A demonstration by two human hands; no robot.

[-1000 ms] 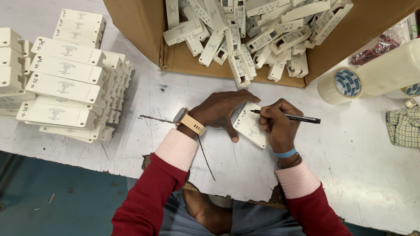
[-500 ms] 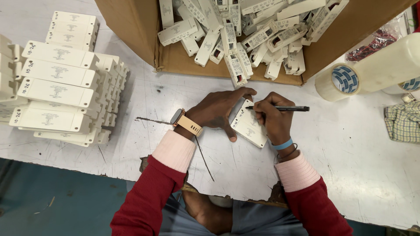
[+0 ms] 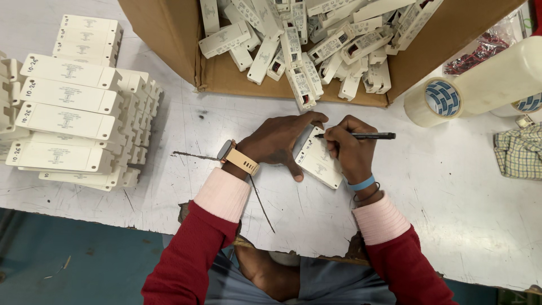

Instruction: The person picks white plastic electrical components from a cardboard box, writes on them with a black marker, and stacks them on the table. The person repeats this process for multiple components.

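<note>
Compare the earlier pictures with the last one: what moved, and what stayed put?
Little changed. The right hand turned the black pen level, tip on the white casing. The left hand still pins that casing. Stacked casings, cardboard box and tape rolls stayed.

One pen (image 3: 361, 135) and one cardboard box (image 3: 169, 39) are seen. Two tape rolls (image 3: 443, 99) and one checked cloth (image 3: 519, 152) are counted. The white units in the box are too many to be counted.

The left hand (image 3: 276, 141) holds a white plastic block (image 3: 318, 161) flat on the white table (image 3: 451, 186). The right hand (image 3: 349, 149) presses a black pen (image 3: 361, 135) on it.
</note>
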